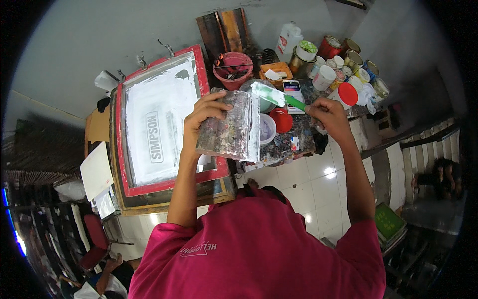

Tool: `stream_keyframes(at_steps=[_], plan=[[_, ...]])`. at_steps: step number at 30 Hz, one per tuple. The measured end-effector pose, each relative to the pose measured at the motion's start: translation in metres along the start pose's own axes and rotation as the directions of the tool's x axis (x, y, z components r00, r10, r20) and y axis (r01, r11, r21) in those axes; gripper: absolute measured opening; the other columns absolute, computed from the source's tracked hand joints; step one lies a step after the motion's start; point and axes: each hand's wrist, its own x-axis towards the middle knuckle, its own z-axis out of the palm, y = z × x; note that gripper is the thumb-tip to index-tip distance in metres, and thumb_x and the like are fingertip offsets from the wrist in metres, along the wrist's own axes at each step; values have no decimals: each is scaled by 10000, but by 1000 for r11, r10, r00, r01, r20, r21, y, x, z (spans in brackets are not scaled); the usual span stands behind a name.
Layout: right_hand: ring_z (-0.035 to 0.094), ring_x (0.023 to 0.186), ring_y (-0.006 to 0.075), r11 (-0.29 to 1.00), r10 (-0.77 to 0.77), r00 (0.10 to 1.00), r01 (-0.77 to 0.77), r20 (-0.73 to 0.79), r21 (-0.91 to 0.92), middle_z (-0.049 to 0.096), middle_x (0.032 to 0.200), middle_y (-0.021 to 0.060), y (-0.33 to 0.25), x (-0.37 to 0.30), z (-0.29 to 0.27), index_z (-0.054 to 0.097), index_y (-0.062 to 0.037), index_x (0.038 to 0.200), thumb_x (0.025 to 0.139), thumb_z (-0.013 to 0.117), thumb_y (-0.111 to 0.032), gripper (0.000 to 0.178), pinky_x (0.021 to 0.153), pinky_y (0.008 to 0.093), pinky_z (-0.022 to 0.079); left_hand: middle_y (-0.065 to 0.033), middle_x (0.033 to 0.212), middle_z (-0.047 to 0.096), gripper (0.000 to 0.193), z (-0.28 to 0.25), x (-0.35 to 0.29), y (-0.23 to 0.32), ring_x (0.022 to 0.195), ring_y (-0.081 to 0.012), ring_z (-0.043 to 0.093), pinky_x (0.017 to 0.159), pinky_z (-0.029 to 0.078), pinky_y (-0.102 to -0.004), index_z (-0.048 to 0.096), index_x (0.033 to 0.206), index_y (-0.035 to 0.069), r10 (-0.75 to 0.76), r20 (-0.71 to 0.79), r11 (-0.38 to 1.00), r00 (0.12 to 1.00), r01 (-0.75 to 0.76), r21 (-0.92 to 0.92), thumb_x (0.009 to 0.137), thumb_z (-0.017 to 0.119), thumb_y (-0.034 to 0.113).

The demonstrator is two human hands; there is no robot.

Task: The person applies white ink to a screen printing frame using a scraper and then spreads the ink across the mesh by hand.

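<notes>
My left hand (pixel 203 118) grips a wide, stained wooden squeegee (pixel 224 132), fingers over its top edge. White ink coats the squeegee's right-hand edge. In my right hand (pixel 329 117) is a spatula (pixel 294 102) with a green handle, its blade covered in white ink and held close to the squeegee's upper right corner. Left of the squeegee lies a red-framed printing screen (pixel 205 79), its mesh smeared white around dark lettering. Beneath the tools, partly hidden, stands a tub of pale ink (pixel 267 128) beside a red lid (pixel 281 120).
A phone (pixel 294 94) lies beyond the spatula. Behind it are a pink bucket (pixel 233 62) with tools, an orange basket (pixel 276 70) and several ink cans (pixel 353 61). A red-lidded jar (pixel 346 94) stands near my right hand. Other people sit at the lower left and far right.
</notes>
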Motion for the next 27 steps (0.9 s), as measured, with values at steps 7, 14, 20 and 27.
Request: stream_keyframes(at_steps=[7, 14, 20, 27], plan=[[485, 465, 55, 988, 68, 995, -77, 70, 137, 613, 643, 14, -6, 7, -2, 677, -42, 804, 860, 724, -209, 182, 417, 225, 327, -101, 1024, 722, 221, -2, -8, -1, 1229, -309, 563, 1071, 394, -447, 636, 820, 79, -51, -56, 996, 997, 47, -74, 667, 781, 9], [468, 434, 41, 964, 148, 981, -171, 122, 205, 604, 634, -1, 11, 16, 8, 657, -74, 808, 854, 715, -243, 185, 368, 209, 273, -118, 1030, 716, 220, 3, -7, -3, 1243, -317, 546, 1069, 402, -446, 643, 831, 62, -50, -100, 974, 994, 26, -226, 678, 785, -6], [457, 431, 41, 963, 106, 988, -130, 111, 236, 593, 625, 2, 10, -1, 14, 655, -71, 801, 868, 713, -241, 192, 370, 207, 281, -134, 1055, 703, 238, 6, -12, -9, 1258, -319, 530, 1091, 384, -456, 635, 867, 51, -104, -150, 957, 983, 58, -283, 691, 787, 3], [457, 433, 49, 938, 34, 983, -94, 183, 334, 583, 621, 7, 3, -44, 26, 653, -61, 800, 868, 718, -186, 156, 375, 219, 291, -142, 1075, 688, 252, 12, -7, -25, 1244, -309, 539, 1089, 385, -434, 615, 898, 27, -129, -162, 973, 978, 94, -212, 721, 794, 43]])
